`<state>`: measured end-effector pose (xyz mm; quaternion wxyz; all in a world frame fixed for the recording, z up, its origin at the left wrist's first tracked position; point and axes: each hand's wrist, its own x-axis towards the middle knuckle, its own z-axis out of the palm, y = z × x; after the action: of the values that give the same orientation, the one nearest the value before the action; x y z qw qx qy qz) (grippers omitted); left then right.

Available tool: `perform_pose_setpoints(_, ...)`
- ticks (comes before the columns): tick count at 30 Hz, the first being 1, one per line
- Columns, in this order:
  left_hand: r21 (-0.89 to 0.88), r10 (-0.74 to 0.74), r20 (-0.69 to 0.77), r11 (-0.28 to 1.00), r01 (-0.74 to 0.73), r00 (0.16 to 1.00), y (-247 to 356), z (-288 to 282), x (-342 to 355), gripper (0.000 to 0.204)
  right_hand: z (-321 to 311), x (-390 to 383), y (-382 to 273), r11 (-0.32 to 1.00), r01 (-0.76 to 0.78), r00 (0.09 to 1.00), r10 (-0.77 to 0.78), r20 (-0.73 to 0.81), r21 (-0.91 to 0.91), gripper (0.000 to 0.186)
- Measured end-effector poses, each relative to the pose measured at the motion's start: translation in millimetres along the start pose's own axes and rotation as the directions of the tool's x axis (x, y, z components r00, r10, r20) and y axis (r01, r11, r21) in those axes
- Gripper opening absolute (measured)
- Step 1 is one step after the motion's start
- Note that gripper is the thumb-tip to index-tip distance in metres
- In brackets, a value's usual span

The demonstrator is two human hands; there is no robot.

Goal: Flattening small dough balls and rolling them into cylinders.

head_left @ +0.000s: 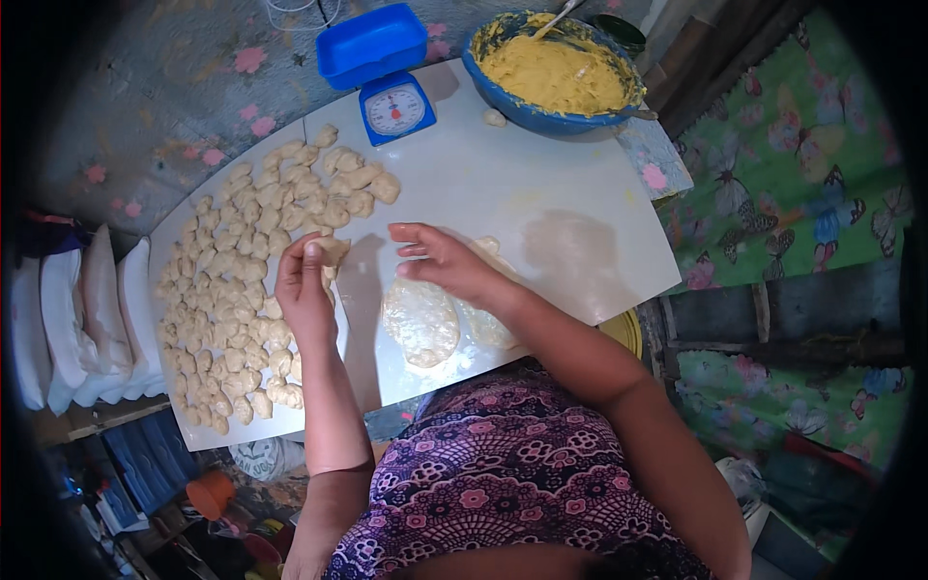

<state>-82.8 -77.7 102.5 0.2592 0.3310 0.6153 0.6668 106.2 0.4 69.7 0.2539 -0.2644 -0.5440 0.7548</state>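
Left hand (pixel 306 282) pinching dough piece (pixel 335 253)

The right hand (pixel 440 261) is hovering loosely open (seemingly empty) over a flattened dough round (pixel 421 329), apparently placed close for reach. Leftward, dough lumps (pixel 230 295) are crowding the table (pixel 474 184), seemingly leaving working room.

To my left I see a row of plump white sacks (pixel 66 319), with an orange plastic bucket (pixel 209 494) lower down. Ahead of me spreads a greyish surface patterned with pink flowers (pixel 198 87); to my right hangs a green cloth printed with colourful butterflies (pixel 773 169).
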Motion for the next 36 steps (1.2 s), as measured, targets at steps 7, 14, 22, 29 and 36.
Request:
perform_pose_setpoints(7,-0.061,0.094,0.132,0.994,-0.086,0.987,59,26,-5,0.022,24,19,-9,0.995,0.024,0.969,-0.047,0.244,0.097,0.076)
perform_pose_setpoints(14,-0.341,0.303,0.158,0.910,-0.236,0.940,99,27,-6,0.024,40,39,-43,0.993,-0.015,0.967,0.045,0.252,-0.120,0.066)
perform_pose_setpoints(22,-0.140,-0.032,0.271,0.988,0.072,0.962,59,80,-25,0.032,-14,-17,-73,0.925,0.037,0.997,-0.059,0.048,0.379,0.039)
perform_pose_setpoints(29,0.332,-0.192,0.707,0.940,-0.079,0.681,16,93,-41,0.041,-105,-108,-57,0.706,0.071,0.715,-0.529,-0.457,-0.705,0.037)
perform_pose_setpoints(36,0.349,-0.161,0.853,0.883,-0.314,0.497,-6,117,-47,0.038,-87,-175,-11,0.122,-0.157,0.973,-0.154,-0.175,-0.980,0.066)
